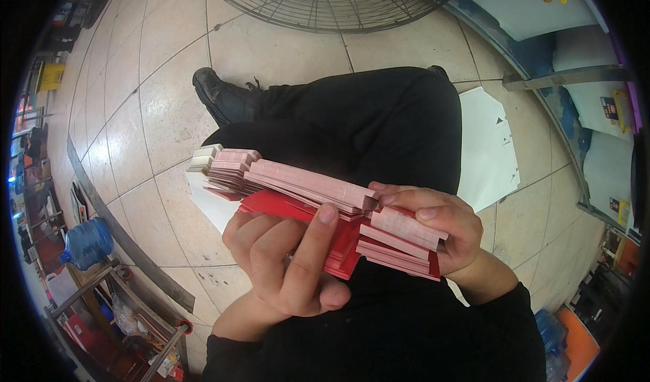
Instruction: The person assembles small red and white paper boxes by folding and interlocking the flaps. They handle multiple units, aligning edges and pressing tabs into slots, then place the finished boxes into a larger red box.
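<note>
Red, pink-edged stacks, apparently card, sit offset between both hands.

Black sleeves, trousers and shoes

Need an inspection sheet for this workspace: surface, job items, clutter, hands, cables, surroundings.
Surface: beige, glossy tiled floor, dark joints and smudges.
Job items: red, pink-edged paper bundles, held up in a row; cream-edged paper bundle at the left end.
Clutter: white, flat paper sheet on the floor, right.
Hands: left hand has its index fingertip against the bundles, grip unclear; right hand grips their right end.
Cables: nothing seen.
Surroundings: dark, round wire grille ahead; blue, translucent plastic bottle left.
</note>
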Demonstrator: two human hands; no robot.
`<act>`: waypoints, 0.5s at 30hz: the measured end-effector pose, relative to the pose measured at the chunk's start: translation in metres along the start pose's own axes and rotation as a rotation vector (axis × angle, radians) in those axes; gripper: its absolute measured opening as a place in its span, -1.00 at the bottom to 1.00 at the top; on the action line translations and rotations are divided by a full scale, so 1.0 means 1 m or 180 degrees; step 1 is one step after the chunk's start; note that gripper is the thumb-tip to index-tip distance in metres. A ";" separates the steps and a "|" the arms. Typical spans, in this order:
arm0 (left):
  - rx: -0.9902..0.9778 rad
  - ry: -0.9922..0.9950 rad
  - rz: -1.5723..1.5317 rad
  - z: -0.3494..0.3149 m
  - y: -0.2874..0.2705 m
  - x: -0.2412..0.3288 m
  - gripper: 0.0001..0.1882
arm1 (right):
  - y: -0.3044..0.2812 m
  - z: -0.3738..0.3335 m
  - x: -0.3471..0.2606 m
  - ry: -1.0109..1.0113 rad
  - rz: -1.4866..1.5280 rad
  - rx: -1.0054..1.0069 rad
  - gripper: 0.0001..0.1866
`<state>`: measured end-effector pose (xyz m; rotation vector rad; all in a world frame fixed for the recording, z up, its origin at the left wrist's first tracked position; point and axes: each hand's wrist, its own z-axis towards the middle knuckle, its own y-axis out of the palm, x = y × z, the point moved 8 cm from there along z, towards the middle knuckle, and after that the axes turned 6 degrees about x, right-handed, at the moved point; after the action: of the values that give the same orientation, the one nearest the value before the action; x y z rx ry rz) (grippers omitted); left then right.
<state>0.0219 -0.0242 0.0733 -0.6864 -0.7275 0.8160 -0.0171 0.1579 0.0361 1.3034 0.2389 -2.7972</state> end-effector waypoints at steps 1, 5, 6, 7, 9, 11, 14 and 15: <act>-0.0011 -0.0003 0.0008 0.000 0.000 0.000 -0.24 | 0.000 0.000 0.000 0.0005 -0.0016 -0.0003 -0.29; 0.0072 -0.0020 -0.0027 -0.001 0.000 0.000 -0.24 | 0.000 0.000 0.000 -0.0004 -0.0012 0.0025 -0.30; 0.0105 -0.0043 -0.0056 -0.002 0.000 0.000 -0.23 | 0.000 -0.001 0.000 -0.0007 -0.0008 0.0031 -0.30; 0.0124 -0.0067 -0.0083 -0.002 0.001 -0.001 -0.22 | 0.000 -0.001 0.000 -0.0007 -0.0008 0.0031 -0.30; 0.0181 -0.0070 -0.0073 -0.003 0.001 0.000 -0.22 | 0.000 -0.001 0.001 0.0000 -0.0014 0.0016 -0.30; 0.0205 -0.0070 -0.0062 -0.004 0.001 0.000 -0.23 | 0.000 -0.002 0.000 0.0015 -0.0016 -0.0013 -0.30; 0.0211 -0.0064 -0.0049 -0.004 0.001 0.000 -0.23 | -0.001 -0.002 0.000 0.0041 0.0005 -0.0056 -0.30; 0.0210 -0.0064 -0.0048 -0.004 0.001 0.000 -0.23 | -0.001 -0.002 0.000 0.0050 0.0011 -0.0075 -0.30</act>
<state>0.0246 -0.0245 0.0708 -0.6136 -0.7201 0.8304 -0.0154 0.1592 0.0350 1.3198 0.2689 -2.7736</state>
